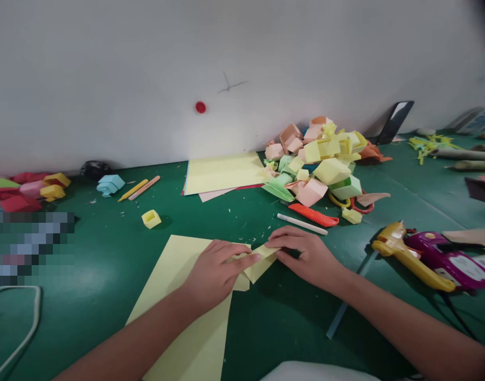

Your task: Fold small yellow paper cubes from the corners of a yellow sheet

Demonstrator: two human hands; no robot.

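Between my two hands is a small folded piece of yellow paper point(262, 267), partly covered by my fingers. My left hand point(222, 270) pinches its left side, resting above a large yellow paper sheet point(182, 296) that lies flat on the table. On the other side, my right hand point(301, 254) grips the upper right edge of the folded paper between thumb and fingers. Just beyond the right hand lie a white stick-like pen point(301, 224) and an orange-red cutter point(314, 215). A small open yellow paper box point(151, 218) sits further left.
A pile of folded paper shapes point(321, 159) stands against the wall, beside stacked coloured sheets point(226, 174). At right, a yellow-and-purple glue gun point(417, 256) has a clear glue stick point(337, 320) in it. Two pencils point(139, 188), a blue paper shape point(110, 185) and a white cable point(36, 312) lie left.
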